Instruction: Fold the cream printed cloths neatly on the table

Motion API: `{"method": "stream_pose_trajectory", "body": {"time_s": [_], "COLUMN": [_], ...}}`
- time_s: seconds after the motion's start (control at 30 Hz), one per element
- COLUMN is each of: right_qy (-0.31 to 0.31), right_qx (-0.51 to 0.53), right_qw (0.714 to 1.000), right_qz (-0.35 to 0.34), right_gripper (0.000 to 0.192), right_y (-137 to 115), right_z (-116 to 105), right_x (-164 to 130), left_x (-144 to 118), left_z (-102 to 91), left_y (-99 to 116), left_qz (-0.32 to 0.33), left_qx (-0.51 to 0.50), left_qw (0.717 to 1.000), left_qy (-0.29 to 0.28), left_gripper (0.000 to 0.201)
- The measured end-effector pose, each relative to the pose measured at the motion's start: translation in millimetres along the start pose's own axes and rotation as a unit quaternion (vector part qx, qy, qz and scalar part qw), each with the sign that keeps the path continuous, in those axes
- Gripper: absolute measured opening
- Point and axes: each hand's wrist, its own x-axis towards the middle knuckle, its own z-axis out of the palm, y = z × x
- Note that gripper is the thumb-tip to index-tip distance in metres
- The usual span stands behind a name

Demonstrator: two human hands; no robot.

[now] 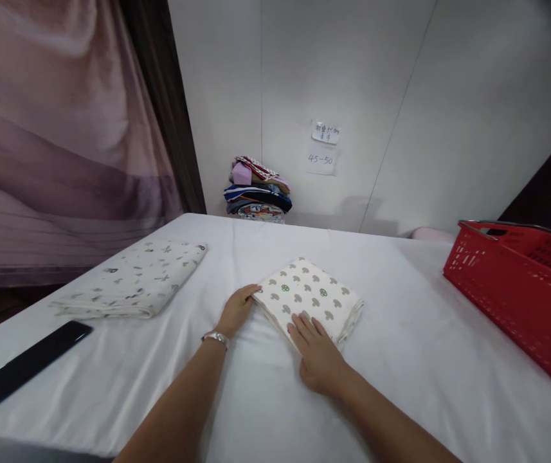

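A folded white cloth (310, 289) with grey mushroom-like shapes and two green marks lies in the middle of the table, turned cornerwise to me. My left hand (235, 312), with a silver bracelet at the wrist, holds the cloth's left corner, its fingers pressed together there. Flat on the near edge of the same cloth rests my right hand (321, 360), fingers stretched out. Further left lies a larger folded white cloth (143, 276) with small grey and dark prints, apart from both hands.
White sheeting covers the table (400, 360). A red plastic basket (516, 289) stands at the right edge, and a long black flat object (29, 366) lies at the left. Behind the table are a stack of folded fabrics (258, 190), a wall with paper notes (323, 157) and a pink curtain (63, 128).
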Motion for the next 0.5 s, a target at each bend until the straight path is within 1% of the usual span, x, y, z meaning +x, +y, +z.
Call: {"method": "stream_pose_trajectory", "body": {"time_s": [0.1,0.2,0.33,0.4,0.5], "right_qy": [-0.009,-0.019,-0.014,-0.005,0.002], "right_qx": [-0.002,-0.006,-0.017,-0.019,0.003], "right_qw": [1.000,0.999,0.999,1.000,1.000], "right_qz": [-0.022,-0.038,-0.038,-0.020,0.011], "right_gripper": [0.079,0.080,0.077,0.074,0.062], "right_y": [4,15,41,52,55], "right_z": [-6,-12,-17,-19,-26], "right_x": [-11,-28,-56,-69,-80], "left_x": [-15,-39,-85,-108,-129], "left_z": [-6.7,-15.3,-22.5,-23.7,-23.3], "left_y": [5,18,49,67,89], "left_qz": [0.022,0.032,0.035,0.039,0.059], "left_qx": [0.031,0.084,0.172,0.212,0.241], "left_qw": [0.999,0.996,0.983,0.974,0.965], "left_qy": [-0.005,-0.022,-0.058,-0.074,-0.082], "left_gripper": [0.040,0.041,0.040,0.038,0.032]}}
